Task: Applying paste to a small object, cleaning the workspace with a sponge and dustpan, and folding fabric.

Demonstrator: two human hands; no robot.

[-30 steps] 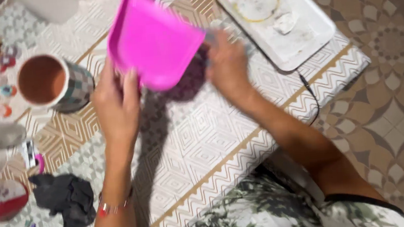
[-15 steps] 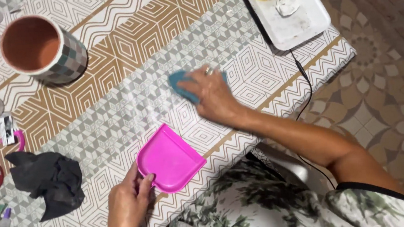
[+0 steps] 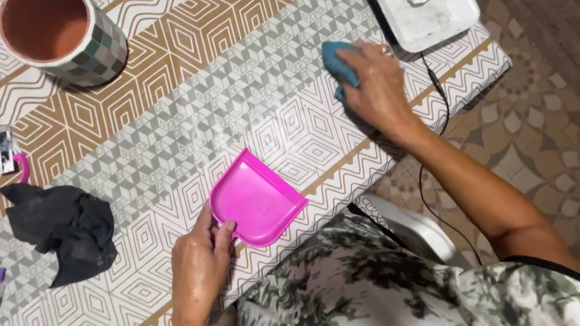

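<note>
Your left hand gripping the pink dustpan at the bench edge, lower centre, your right hand pressing a teal cloth upper right, white tray just beyond, black rag left, mosaic pot upper left.
</note>
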